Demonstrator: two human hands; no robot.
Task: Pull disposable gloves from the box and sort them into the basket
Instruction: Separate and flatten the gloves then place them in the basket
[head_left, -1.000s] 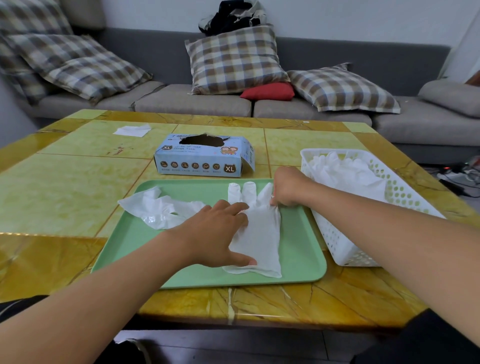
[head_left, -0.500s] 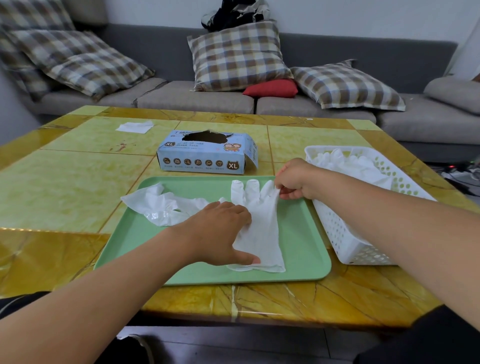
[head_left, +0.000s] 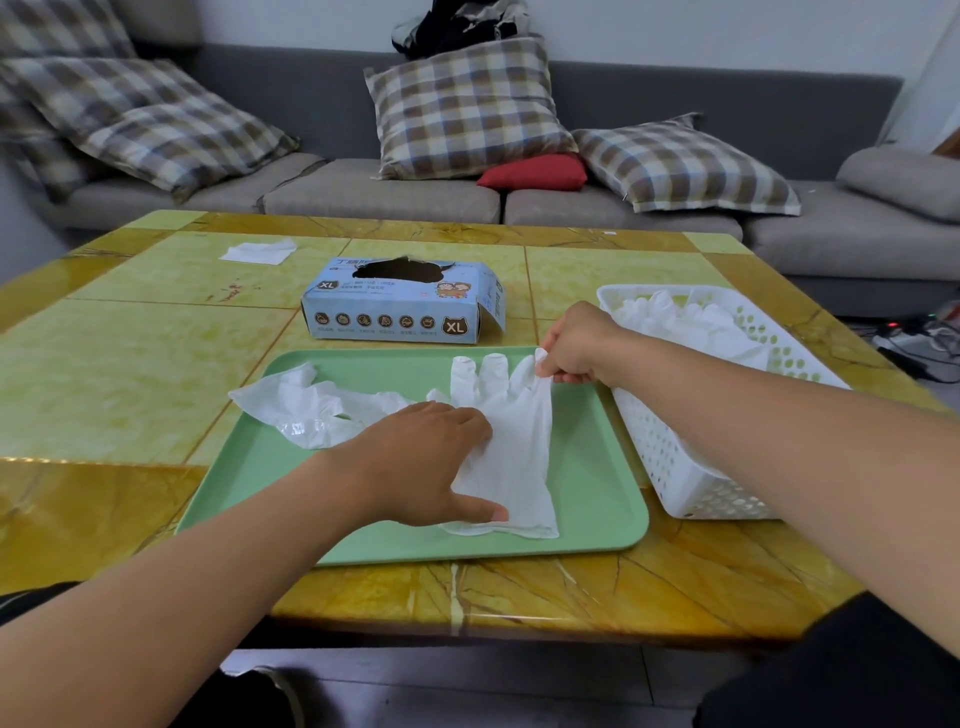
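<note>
Midway through sorting: basket (head_left: 691, 483) already heaped with gloves, left hand (head_left: 421, 462) pressing flat glove (head_left: 511, 441) on tray (head_left: 592, 499), right hand (head_left: 574, 345) pinching its fingertip, crumpled glove (head_left: 306, 408) waiting.

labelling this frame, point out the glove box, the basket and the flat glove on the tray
glove box (head_left: 395, 322): head view, on its front face.
basket (head_left: 670, 462): head view, on its perforated near side wall.
flat glove (head_left: 519, 441): head view, on its palm.
</note>
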